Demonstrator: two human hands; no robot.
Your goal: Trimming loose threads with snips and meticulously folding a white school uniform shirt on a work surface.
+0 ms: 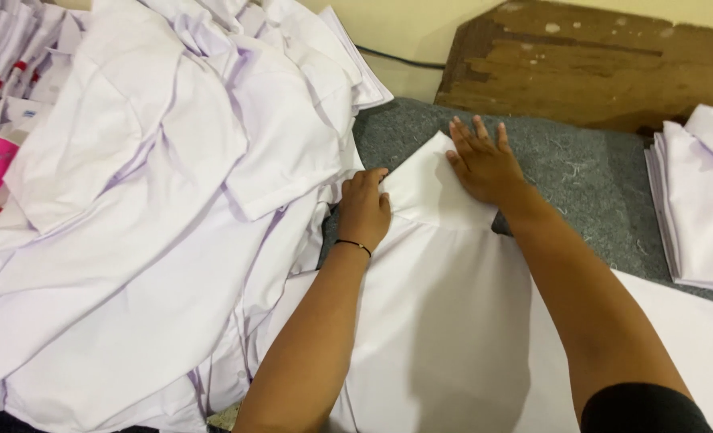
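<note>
White shirt [444,321]: spread on grey felt surface [581,184], centre. Left hand [364,210]: curled, gripping shirt's folded top edge. Right hand [482,160]: flat, fingers spread, pressing fold, grasping nothing. Heap of white garments [148,200] at left. Folded stack [701,208] at right. Wooden board [589,60] behind.
</note>
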